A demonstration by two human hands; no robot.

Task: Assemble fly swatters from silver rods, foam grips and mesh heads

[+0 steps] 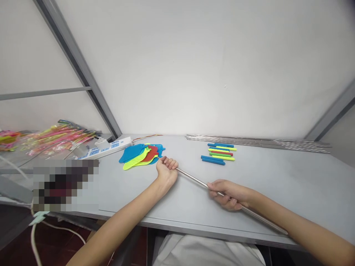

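**Fingers wrapped round a metal rod**

The left hand curls its fingers round the rod; the right hand grips it lower down, its fingers slightly blurred. Slim, straight and silvery, the rod slants above the bench. Its upper end is hidden in the left fist, so I can't tell whether it meets the perforated paddles just beyond. Coloured tubes lie beyond the rod; plastic-wrapped goods, far to its left, are smeared.

No text, brand or number you can read, any print on the power strip beyond your left hand too small
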